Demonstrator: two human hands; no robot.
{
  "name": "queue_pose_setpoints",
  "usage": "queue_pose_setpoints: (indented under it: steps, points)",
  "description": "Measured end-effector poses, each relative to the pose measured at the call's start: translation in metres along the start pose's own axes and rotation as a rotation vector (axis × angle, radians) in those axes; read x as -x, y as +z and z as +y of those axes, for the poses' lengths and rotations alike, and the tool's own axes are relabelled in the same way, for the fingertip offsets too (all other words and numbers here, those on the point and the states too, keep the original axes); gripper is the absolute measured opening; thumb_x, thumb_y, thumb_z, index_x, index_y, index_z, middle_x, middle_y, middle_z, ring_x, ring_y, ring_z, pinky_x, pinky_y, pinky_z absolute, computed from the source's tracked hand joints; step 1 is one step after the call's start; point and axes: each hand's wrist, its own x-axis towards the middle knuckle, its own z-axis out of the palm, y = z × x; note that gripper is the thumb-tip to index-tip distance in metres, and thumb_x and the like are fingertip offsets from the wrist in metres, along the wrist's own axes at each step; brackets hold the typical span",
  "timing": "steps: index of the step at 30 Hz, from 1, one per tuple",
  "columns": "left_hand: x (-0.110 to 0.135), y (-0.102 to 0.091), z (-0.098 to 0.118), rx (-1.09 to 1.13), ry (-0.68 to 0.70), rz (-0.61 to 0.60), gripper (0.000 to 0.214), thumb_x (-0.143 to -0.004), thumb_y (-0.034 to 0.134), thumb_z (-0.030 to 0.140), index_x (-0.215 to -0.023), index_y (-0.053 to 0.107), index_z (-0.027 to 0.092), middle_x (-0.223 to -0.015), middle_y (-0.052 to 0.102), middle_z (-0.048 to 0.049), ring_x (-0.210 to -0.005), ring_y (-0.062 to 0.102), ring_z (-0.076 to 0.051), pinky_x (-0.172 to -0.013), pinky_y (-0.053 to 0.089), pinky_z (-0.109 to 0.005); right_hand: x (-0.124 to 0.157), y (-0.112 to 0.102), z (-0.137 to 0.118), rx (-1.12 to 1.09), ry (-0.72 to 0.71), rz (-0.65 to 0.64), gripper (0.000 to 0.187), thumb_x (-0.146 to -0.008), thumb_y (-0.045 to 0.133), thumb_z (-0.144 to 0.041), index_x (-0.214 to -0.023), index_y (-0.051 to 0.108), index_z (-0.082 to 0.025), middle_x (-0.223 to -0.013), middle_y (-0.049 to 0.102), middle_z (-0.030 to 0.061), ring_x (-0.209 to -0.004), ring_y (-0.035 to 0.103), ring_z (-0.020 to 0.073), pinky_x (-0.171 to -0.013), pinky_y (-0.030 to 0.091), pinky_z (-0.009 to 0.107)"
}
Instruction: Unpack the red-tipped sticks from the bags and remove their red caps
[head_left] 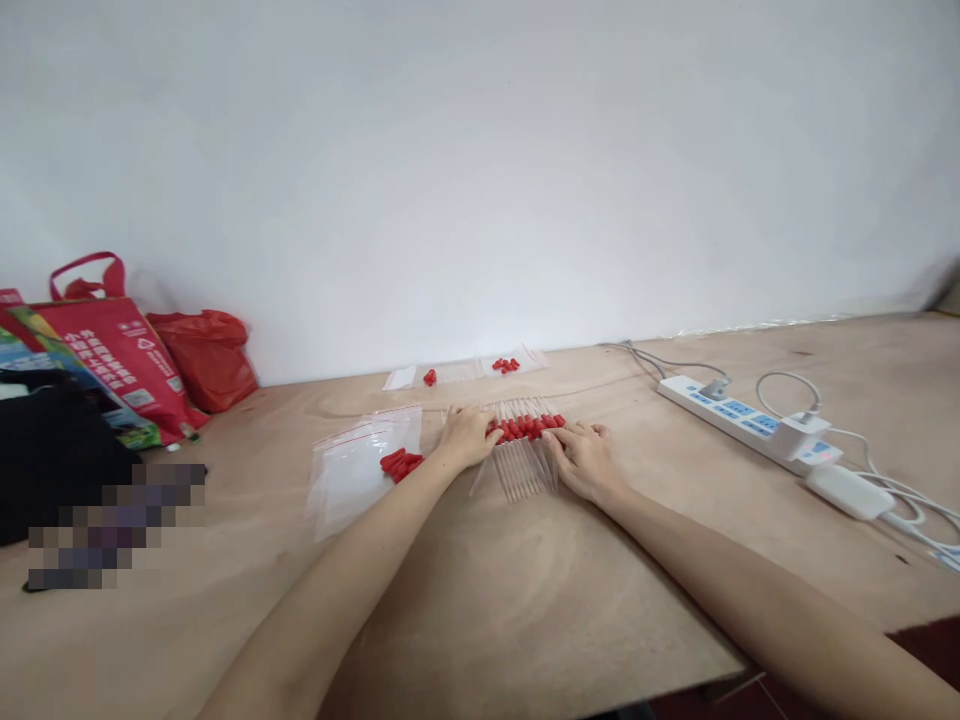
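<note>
A row of thin clear tubes with red rubber-like caps (525,428) lies side by side on the wooden table, with narrow clear stems (521,478) pointing towards me. My left hand (466,437) is closed at the left end of the row, its thumb against the red caps. At the right end, my right hand (587,458) is closed too, its fingertips on the last caps and its wrist low on the table. Left of the row, several loose red caps (401,463) sit by a clear zip bag (360,460).
At the back are flat clear bags with a few red pieces (430,377) and more red pieces (505,365). A white power strip (739,418) with plugs, an adapter (849,492) and cables lies right. Red bags (202,355) and a black cloth item (60,455) stand left.
</note>
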Motion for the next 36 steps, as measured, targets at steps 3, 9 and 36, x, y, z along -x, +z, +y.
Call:
queue_pose_setpoints:
  steps: [3,9,36]
  points:
    - [0.005,-0.004,0.002,0.022,-0.057,0.09,0.011,-0.074,0.052,0.022,-0.074,0.063,0.019,-0.073,0.066,-0.0036,-0.074,0.059,-0.021,-0.075,0.039,-0.036,0.001,0.002,0.002,0.025,0.072,-0.006,0.029,-0.087,0.036,-0.031,-0.085,0.063,-0.022,-0.083,0.065,0.0032,-0.082,0.054,0.0162,-0.071,0.026,0.03]
    - [0.052,-0.019,0.001,0.165,-0.1,0.323,0.015,-0.078,0.047,0.021,-0.083,0.061,0.018,-0.08,0.065,-0.0034,-0.073,0.06,-0.016,-0.069,0.046,-0.027,0.003,0.011,0.016,-0.006,0.256,-0.061,0.03,-0.086,0.034,-0.031,-0.096,0.056,-0.014,-0.087,0.064,0.0102,-0.077,0.058,0.0195,-0.066,0.036,0.029]
    - [0.107,-0.015,0.011,0.469,0.28,0.285,0.016,-0.079,0.046,0.013,-0.084,0.06,0.018,-0.084,0.062,-0.0047,-0.074,0.06,-0.011,-0.066,0.05,-0.021,0.01,-0.002,-0.007,-0.266,-0.447,-0.159,0.028,-0.086,0.04,-0.033,-0.104,0.058,-0.021,-0.097,0.057,0.0089,-0.091,0.049,0.0182,-0.079,0.038,0.036]
